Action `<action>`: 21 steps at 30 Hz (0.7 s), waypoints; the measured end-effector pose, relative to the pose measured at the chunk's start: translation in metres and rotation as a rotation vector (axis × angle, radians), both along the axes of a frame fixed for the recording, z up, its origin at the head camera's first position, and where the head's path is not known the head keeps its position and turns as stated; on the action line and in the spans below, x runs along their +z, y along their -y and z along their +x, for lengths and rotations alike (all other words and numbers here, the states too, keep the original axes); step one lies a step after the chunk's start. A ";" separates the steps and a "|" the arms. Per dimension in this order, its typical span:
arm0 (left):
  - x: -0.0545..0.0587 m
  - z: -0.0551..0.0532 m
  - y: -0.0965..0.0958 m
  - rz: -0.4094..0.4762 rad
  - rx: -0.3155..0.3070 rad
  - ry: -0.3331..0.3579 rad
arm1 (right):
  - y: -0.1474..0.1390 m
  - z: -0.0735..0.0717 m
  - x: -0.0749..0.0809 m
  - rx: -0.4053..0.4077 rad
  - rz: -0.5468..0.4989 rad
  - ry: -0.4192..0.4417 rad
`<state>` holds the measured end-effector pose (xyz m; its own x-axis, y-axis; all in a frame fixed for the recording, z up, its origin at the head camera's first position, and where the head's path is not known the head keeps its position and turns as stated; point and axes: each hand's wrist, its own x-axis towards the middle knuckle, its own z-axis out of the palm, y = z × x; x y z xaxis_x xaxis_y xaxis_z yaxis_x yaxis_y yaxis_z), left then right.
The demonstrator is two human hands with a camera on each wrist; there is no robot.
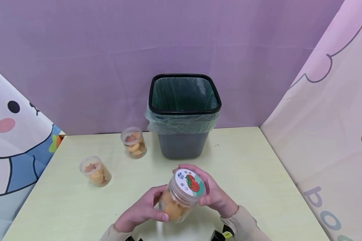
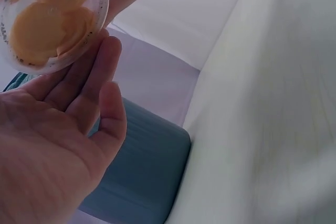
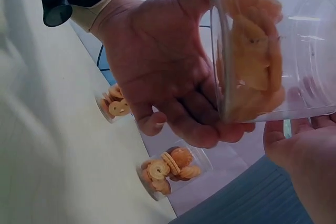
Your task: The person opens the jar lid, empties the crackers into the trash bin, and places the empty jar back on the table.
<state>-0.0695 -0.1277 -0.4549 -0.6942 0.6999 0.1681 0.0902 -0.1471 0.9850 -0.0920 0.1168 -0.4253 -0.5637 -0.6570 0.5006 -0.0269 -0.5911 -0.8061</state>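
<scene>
A clear plastic jar of cookies (image 1: pixel 172 206) is held tilted above the front of the table, its round lid (image 1: pixel 190 182) marked with strawberries. My left hand (image 1: pixel 143 209) grips the jar low on its body, thumb on the near side. Around the lid end curls my right hand (image 1: pixel 215 194), fingers behind and thumb in front. The jar's base with orange-brown cookies (image 2: pixel 39 32) faces the left wrist camera. In the right wrist view the cookies lie toward the base, while the right hand (image 3: pixel 310 161) supports the other end.
Two open-looking clear jars of cookies, one nearer (image 1: pixel 95 171) and one farther back (image 1: pixel 134 143), stand on the table's left side. A grey bin (image 1: pixel 182 145) with a black rim and green liner stands at the back. Printed cloth walls border the pale table (image 1: pixel 247 174).
</scene>
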 end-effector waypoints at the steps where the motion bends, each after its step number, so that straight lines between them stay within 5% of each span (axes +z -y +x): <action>1: -0.001 0.000 0.000 0.000 0.005 -0.004 | -0.001 0.000 0.000 -0.005 0.001 0.002; 21: -0.007 -0.001 0.011 -0.055 0.128 -0.024 | -0.046 -0.013 -0.023 -0.232 0.095 0.127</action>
<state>-0.0701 -0.1389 -0.4617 -0.7745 0.6147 0.1494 0.1279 -0.0792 0.9886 -0.1052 0.1631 -0.4479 -0.7588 -0.5437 0.3585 -0.0480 -0.5023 -0.8634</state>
